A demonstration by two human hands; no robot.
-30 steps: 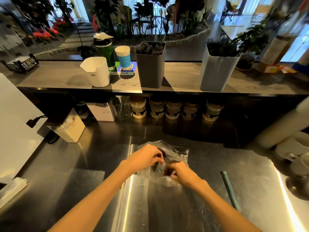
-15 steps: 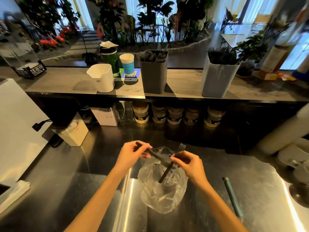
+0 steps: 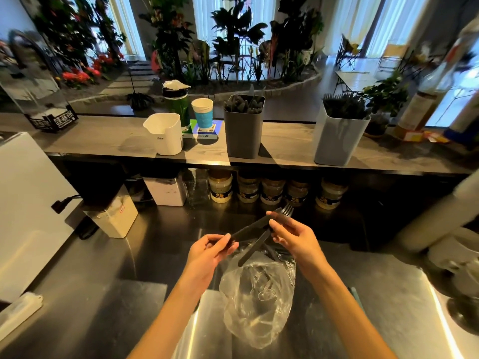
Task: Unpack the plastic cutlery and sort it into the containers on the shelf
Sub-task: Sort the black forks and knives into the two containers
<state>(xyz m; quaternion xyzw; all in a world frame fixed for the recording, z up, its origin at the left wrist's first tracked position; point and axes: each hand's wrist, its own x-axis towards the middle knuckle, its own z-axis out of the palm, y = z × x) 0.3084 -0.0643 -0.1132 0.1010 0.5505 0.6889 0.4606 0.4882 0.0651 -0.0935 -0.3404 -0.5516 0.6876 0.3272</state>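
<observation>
My left hand (image 3: 210,251) pinches one end of a black plastic knife (image 3: 250,230) above the steel counter. My right hand (image 3: 295,235) holds a black plastic fork (image 3: 261,237) near its tines, its handle pointing down over the clear plastic bag (image 3: 255,299). The two pieces cross between my hands. The bag lies crumpled on the counter below them with something dark still in its mouth. On the shelf stand a dark grey container (image 3: 243,126) holding black cutlery and a light grey container (image 3: 339,130) holding black forks.
A white pitcher (image 3: 164,133), a green canister and a blue paper cup (image 3: 203,115) stand left of the containers. Jars (image 3: 272,189) line the space under the shelf. A white bin (image 3: 115,216) sits left on the counter, equipment at the right edge.
Both hands have lifted the knife and fork out of the bag and raised them. The bag has dropped flat onto the counter. The camera has tilted upward.
</observation>
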